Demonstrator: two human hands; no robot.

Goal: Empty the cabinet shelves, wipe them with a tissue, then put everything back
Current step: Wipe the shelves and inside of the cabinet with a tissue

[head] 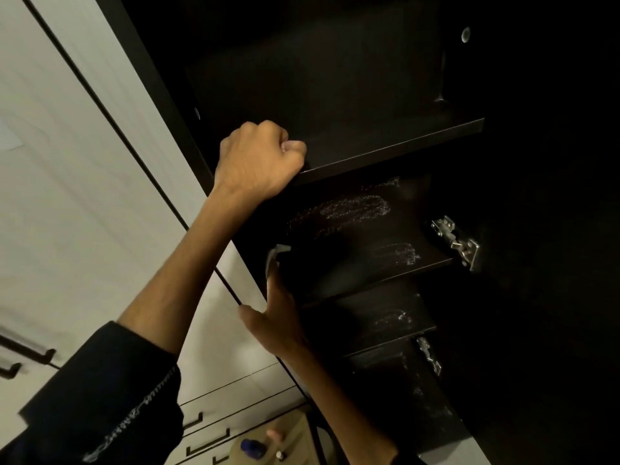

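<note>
The dark cabinet stands open with bare shelves. My left hand [258, 159] is curled in a fist over the front left edge of the upper shelf [396, 146]. Below it, my right hand [278, 317] reaches up along the cabinet's left side, its fingertips holding a pale tissue [275, 255] at the left end of the second shelf [379, 263]. That shelf and the third shelf [385, 323] show whitish streaks. The fingers around the tissue are partly lost in shadow.
White cabinet doors [84, 196] fill the left, with black drawer handles [30, 355] lower down. Metal hinges [456, 241] sit on the cabinet's right wall. Far below, a blue-capped bottle [253, 448] and other small items stand on a surface.
</note>
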